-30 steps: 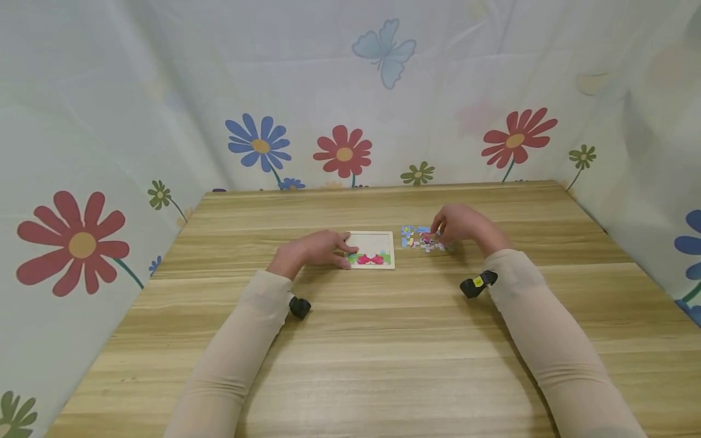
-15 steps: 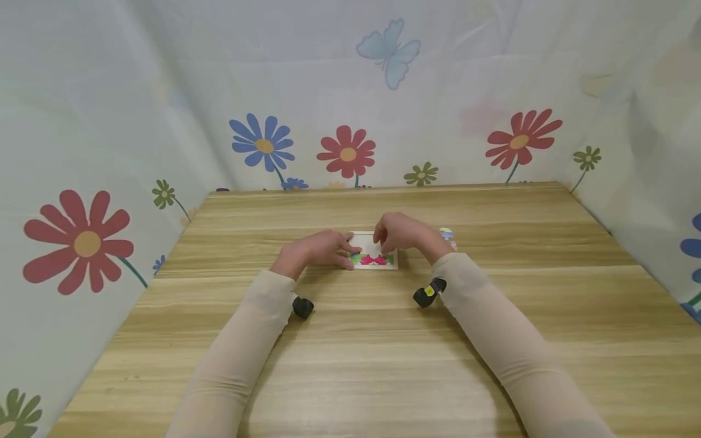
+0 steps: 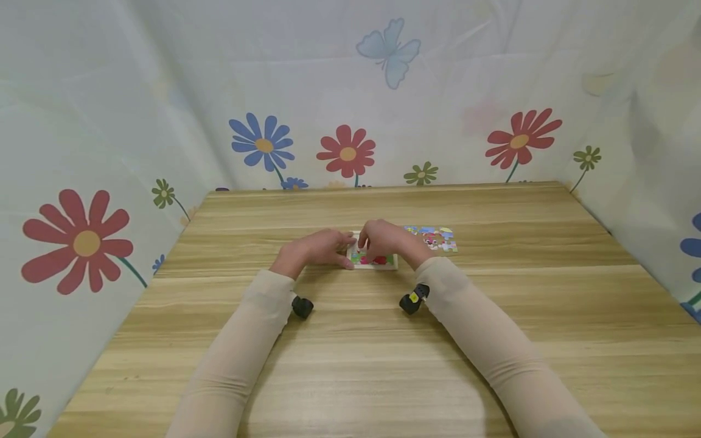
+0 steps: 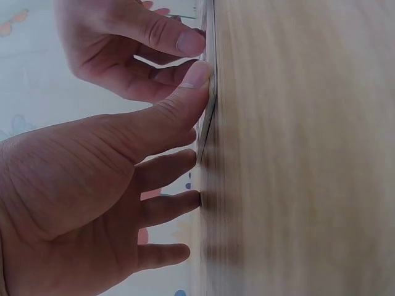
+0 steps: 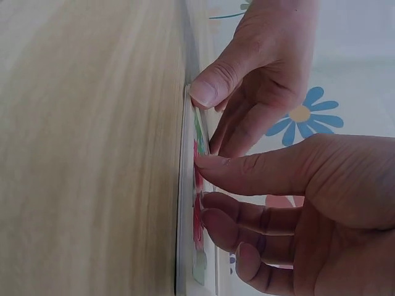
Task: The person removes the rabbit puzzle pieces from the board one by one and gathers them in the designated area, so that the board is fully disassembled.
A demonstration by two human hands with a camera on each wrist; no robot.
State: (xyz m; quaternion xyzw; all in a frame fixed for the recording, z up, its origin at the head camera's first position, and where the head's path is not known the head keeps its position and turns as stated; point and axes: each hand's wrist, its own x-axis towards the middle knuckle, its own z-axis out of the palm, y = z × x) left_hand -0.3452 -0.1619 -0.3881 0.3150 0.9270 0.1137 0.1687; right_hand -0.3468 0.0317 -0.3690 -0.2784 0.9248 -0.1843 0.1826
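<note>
- Puzzle tray: likely light, stiff; hold by rim — left hand, fingers apart, thumb on corner.
- Loose pieces: likely thin; pinch edges — right hand, grip unclear.

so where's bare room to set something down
Bare table: near side, between the sleeves; also from the puzzle pieces back to the floral backdrop. Crowded: the frame, with left hand and right hand at it and the pieces alongside.

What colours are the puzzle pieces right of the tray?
The puzzle pieces show blue, reddish and some yellow, clearest in the head view.
</note>
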